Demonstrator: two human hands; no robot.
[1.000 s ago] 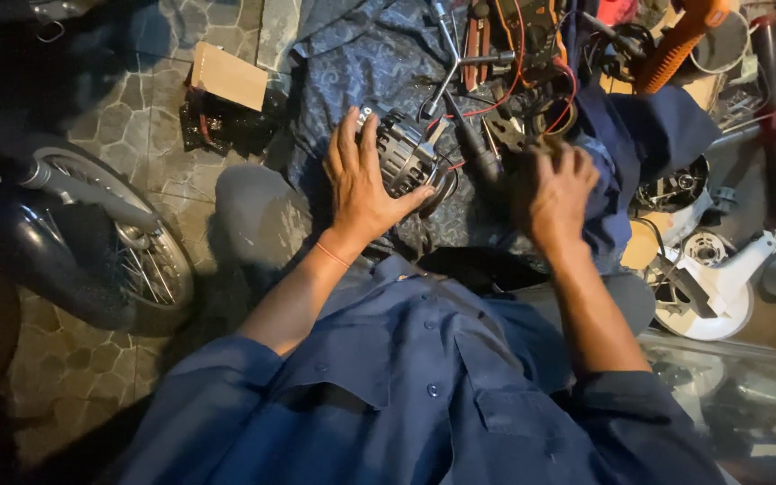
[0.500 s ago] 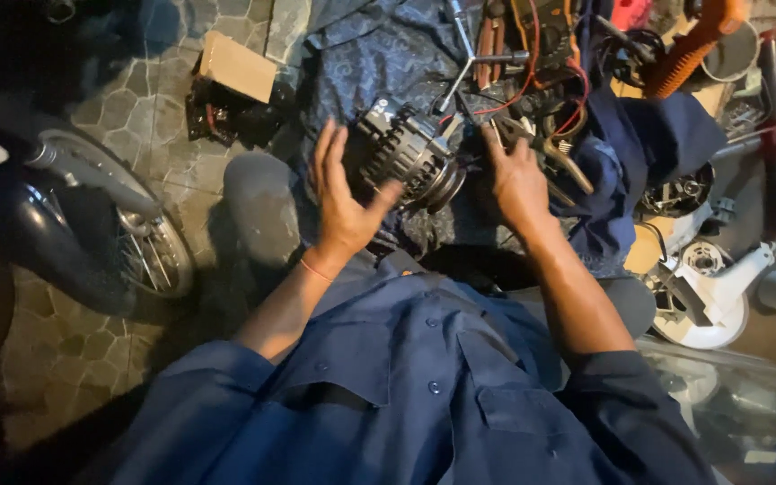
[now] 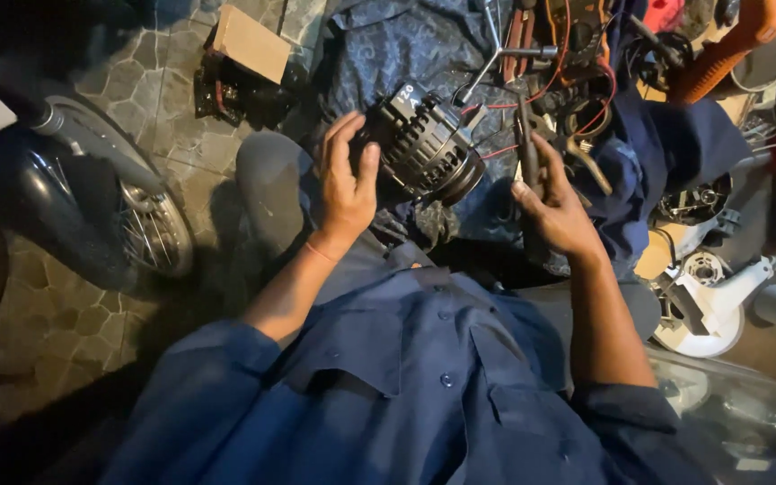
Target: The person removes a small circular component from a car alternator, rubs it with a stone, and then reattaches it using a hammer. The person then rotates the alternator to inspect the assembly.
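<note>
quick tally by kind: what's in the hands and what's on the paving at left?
Ribbed black motor part, in left hand: 1
Dark hand tool, in right hand: 1
Cardboard box: 1
Spoked wheel: 1
Total: 4

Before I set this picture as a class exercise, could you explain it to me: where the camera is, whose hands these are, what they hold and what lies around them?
The camera sits on a person's head and looks down, so you see their blue work shirt and both bare arms from above. There is no machine doing the work, only two hands. The left hand grips a black, ribbed, round motor part, probably an alternator. The right hand closes its fingers around a dark, slim tool; its exact kind is hard to tell. Beneath them a patterned blue cloth covers a stone-tiled floor, strewn with metal tools and red wires. A motorbike wheel stands to the left, a cardboard box lies above it, and white plastic parts sit to the right.
</note>
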